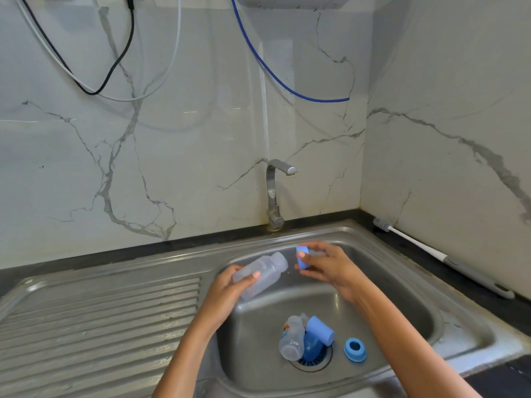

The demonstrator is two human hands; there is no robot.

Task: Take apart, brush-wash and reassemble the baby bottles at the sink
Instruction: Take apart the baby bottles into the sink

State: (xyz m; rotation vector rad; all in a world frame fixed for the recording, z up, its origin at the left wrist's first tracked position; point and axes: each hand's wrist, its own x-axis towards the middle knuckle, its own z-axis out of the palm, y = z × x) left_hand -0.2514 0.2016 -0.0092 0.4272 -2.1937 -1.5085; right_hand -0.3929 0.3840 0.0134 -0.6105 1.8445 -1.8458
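Left hand (230, 285) reached in from lower left, forearm angled up toward the basin, fingers and thumb wrapped round the base end of a clear bottle body (263, 272). Bottle was tilted, open neck pointing up and right toward the other hand, held over the sink (408, 285). Right hand (327, 267) came in from lower right, wrist bent, thumb and fingers pinching a blue collar (302, 257), just right of the bottle's neck, a small gap between them. Something clear stuck out behind the collar under the fingers, probably the nipple, too hidden to tell.

Below both hands, at the drain (311, 361): a second clear bottle (293, 337) lying on its side, printed label too small to read; a blue cap (320, 330) leaning next to it on the right; a darker blue piece (311, 347) under those two, mostly covered, shape unclear. A separate blue ring (355, 349) lay flat on the basin floor, below the right forearm.

Beyond the hands stood the tap (273, 193), spout turned right. Far right of the right hand a bottle brush (436, 254) lay along the counter against the wall. Both elbows cut off at bottom edge.
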